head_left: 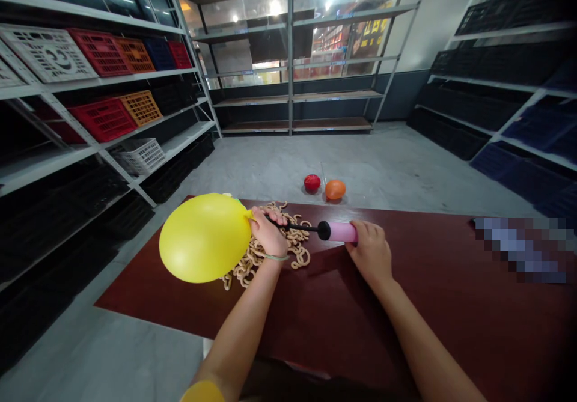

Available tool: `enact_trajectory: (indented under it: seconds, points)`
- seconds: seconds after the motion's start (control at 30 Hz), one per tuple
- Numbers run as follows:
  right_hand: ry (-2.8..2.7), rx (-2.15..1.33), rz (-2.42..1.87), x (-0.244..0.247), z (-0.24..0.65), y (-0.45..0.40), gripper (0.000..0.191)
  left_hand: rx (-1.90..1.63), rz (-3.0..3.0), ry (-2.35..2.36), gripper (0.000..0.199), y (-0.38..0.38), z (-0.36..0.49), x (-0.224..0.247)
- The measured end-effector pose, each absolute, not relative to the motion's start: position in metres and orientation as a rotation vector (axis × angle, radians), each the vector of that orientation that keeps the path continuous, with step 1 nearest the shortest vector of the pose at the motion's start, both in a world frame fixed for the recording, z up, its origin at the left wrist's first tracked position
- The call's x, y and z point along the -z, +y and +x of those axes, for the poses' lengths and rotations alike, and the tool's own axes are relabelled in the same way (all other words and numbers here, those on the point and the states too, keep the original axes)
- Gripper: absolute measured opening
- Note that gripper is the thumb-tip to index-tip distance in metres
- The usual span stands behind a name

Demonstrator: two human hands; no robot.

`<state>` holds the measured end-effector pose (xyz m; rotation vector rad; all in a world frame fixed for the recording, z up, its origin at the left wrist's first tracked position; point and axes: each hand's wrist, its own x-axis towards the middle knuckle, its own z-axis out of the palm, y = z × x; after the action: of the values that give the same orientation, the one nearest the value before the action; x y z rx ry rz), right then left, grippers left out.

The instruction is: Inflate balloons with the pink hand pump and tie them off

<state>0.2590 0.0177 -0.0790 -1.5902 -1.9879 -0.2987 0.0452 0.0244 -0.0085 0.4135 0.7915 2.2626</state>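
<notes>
A large inflated yellow balloon (205, 238) is at the left, its neck pinched in my left hand (269, 232). The same hand also closes around the black end of a hand balloon pump (341, 231). My right hand (372, 252) is wrapped around the pump's pink barrel. Between the two hands the black rod shows, drawn out of the barrel. How the balloon's neck meets the pump is hidden by my left fingers. Beneath my left hand lies a heap of beige curled pieces (300, 258), partly covered by the balloon and my wrist.
The dark red table (324, 306) spans the front. On the floor past its far edge lie a red balloon (312, 182) and an orange balloon (335, 190). A blurred flat item (518, 249) rests at the right. Shelves with crates (106, 119) stand around.
</notes>
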Motion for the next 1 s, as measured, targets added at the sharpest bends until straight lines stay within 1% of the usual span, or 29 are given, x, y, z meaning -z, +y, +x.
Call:
enact_trajectory:
  seconds: [0.13, 0.23, 0.37, 0.57, 0.7, 0.77, 0.9, 1.0]
  points:
    - [-2.107, 0.227, -1.498, 0.077, 0.226, 0.003, 0.044, -2.209, 0.450, 0.846, 0.040, 0.027, 0.053, 0.019]
    - [-2.194, 0.179, -1.427, 0.079, 0.219, 0.002, 0.043, -2.146, 0.464, 0.863, 0.042, 0.030, 0.059, 0.031]
    - [-2.182, 0.215, -1.485, 0.083, 0.241, 0.013, 0.042, -2.123, 0.496, 0.859, 0.039, 0.034, 0.059, 0.036]
    - [-2.009, 0.302, -1.608, 0.084, 0.275, 0.029, 0.043, -2.206, 0.455, 0.825, 0.035, 0.034, 0.046, 0.024]
    - [-1.981, 0.321, -1.630, 0.080, 0.254, 0.019, 0.043, -2.241, 0.432, 0.837, 0.039, 0.034, 0.046, 0.024]
    - [-2.027, 0.285, -1.562, 0.078, 0.236, 0.010, 0.043, -2.214, 0.438, 0.848, 0.041, 0.034, 0.048, 0.027]
    - [-2.154, 0.207, -1.446, 0.076, 0.214, -0.002, 0.047, -2.154, 0.431, 0.869, 0.040, 0.035, 0.053, 0.034]
    - [-2.188, 0.222, -1.443, 0.077, 0.222, 0.003, 0.046, -2.135, 0.455, 0.867, 0.038, 0.035, 0.052, 0.034]
